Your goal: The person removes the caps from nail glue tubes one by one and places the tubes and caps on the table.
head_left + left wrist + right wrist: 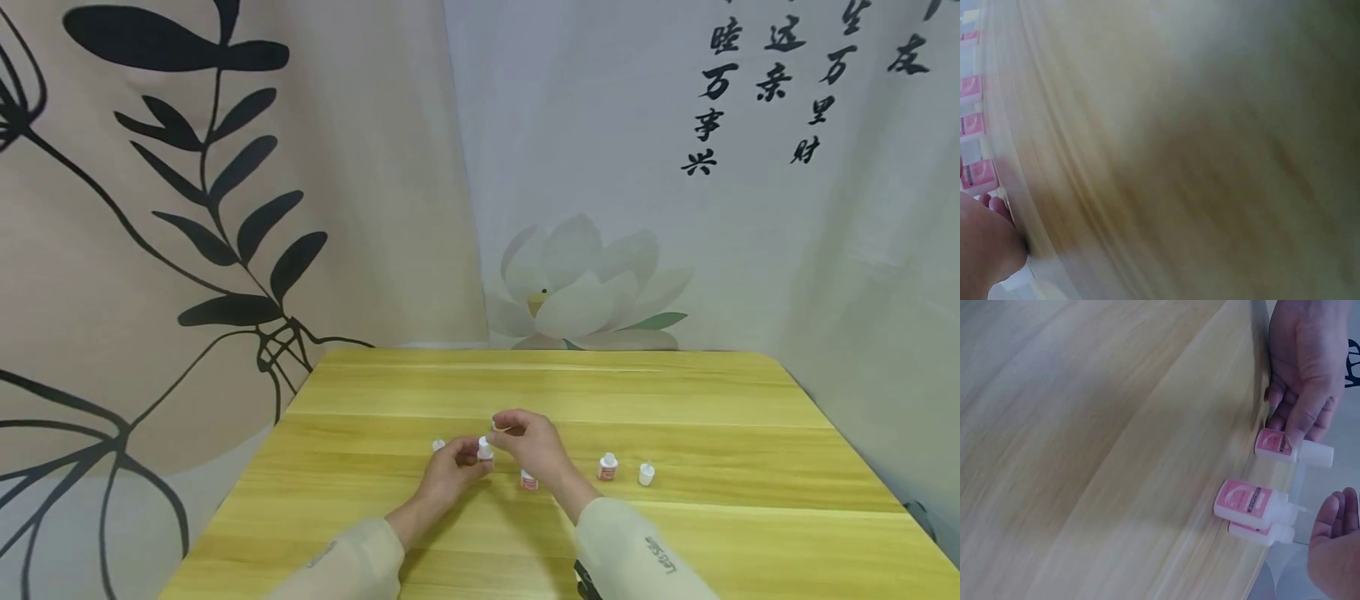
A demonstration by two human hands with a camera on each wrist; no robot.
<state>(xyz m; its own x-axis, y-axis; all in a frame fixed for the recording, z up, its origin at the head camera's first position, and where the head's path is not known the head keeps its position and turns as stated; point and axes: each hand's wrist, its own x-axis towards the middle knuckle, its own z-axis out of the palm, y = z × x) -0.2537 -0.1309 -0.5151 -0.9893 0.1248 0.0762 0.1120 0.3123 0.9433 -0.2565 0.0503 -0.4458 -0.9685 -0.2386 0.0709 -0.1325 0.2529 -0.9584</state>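
Note:
My left hand (447, 472) pinches a small white bottle (1274, 444) with a pink label between thumb and fingers. A white cap (1316, 454) sits on its neck. Close beside the cap, my right hand (531, 442) has its fingers loosely bent; in the right wrist view they look apart from the cap. A small white thing (494, 423) shows by the right fingertips, its kind unclear. Partly behind the right forearm stands another bottle (529, 480). In the left wrist view, my left hand (991, 244) shows only at the edge.
Right of the hands stand a bottle (607, 467) and a loose white cap (647, 474). Another small white piece (438, 445) lies left, partly behind the left hand. The wooden table (375, 392) ends at a printed curtain (390, 167).

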